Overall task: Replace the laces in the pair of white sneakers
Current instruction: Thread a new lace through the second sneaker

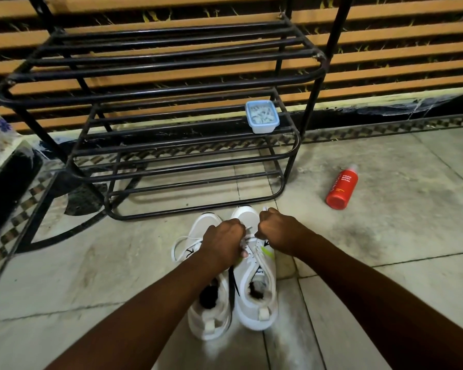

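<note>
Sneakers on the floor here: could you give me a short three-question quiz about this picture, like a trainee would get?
1. True or false: the red bottle stands upright on the black rack.
2. Where is the blue container? A) on the floor B) on a rack shelf C) inside a sneaker
3. Fill in: the left hand and right hand both grip a white sneaker's ____.
Key: 1 false, it lies on the floor. 2 B. 3 laces.

Looking forward and down from the head, wide-angle, close over left hand (222,241), right hand (278,228) and white sneakers (254,308) on the tiled floor (385,236), facing the black rack (171,84) and slatted wall (398,49).
</note>
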`<state>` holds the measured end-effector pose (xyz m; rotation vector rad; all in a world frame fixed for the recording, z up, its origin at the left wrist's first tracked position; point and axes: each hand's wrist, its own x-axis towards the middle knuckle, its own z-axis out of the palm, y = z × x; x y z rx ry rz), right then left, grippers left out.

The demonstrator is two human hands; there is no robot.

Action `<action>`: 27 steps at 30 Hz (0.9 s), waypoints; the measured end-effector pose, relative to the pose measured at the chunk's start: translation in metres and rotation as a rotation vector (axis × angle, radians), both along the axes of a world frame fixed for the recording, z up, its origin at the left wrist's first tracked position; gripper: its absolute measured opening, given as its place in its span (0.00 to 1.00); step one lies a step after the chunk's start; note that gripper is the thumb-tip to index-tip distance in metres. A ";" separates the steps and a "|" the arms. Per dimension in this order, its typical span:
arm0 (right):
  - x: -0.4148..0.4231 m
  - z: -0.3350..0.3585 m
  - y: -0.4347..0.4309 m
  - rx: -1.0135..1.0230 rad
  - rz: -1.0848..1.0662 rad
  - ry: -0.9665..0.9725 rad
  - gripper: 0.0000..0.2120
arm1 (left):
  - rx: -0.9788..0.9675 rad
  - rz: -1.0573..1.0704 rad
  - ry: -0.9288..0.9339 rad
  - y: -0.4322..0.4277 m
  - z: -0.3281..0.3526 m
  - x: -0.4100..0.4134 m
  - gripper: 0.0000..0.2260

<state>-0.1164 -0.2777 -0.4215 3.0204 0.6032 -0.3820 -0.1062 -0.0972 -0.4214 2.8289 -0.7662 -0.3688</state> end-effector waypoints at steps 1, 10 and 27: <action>0.001 0.000 0.000 -0.008 0.009 0.006 0.09 | 0.003 -0.001 0.000 0.000 0.000 0.000 0.16; -0.002 0.010 0.005 -0.084 0.087 -0.047 0.10 | 0.001 -0.007 0.000 0.001 0.001 -0.001 0.16; -0.035 0.025 -0.021 0.841 -0.265 -0.338 0.17 | -0.652 0.308 0.087 0.014 0.026 0.008 0.13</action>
